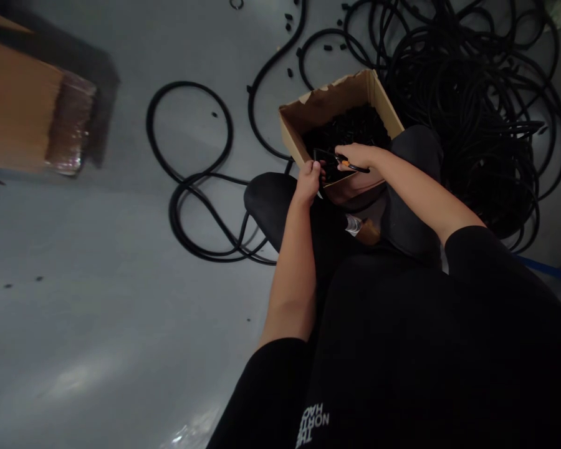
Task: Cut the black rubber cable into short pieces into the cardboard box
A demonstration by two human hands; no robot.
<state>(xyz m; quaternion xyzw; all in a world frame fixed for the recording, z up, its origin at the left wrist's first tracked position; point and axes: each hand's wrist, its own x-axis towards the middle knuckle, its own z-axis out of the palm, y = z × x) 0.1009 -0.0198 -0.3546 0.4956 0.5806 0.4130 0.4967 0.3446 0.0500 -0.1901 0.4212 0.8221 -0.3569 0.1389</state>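
Observation:
My left hand [310, 179] is closed around a black rubber hose [316, 154] near its end, over the front left edge of an open cardboard box [387, 105]. My right hand [359, 154] grips a pair of scissors [361, 169] with black and orange handles, its blades pointing left at the hose end. Whether the blades touch the hose cannot be made out. Many short black hose pieces [350, 125] lie inside the box below both hands.
A large tangle of black hose [449, 93] lies at right, and a loose loop [191, 255] at left. Small black bits [290, 73] are scattered over the grey floor [98, 249]. Another cardboard box [19, 106] stands at far left. My knees flank the near box.

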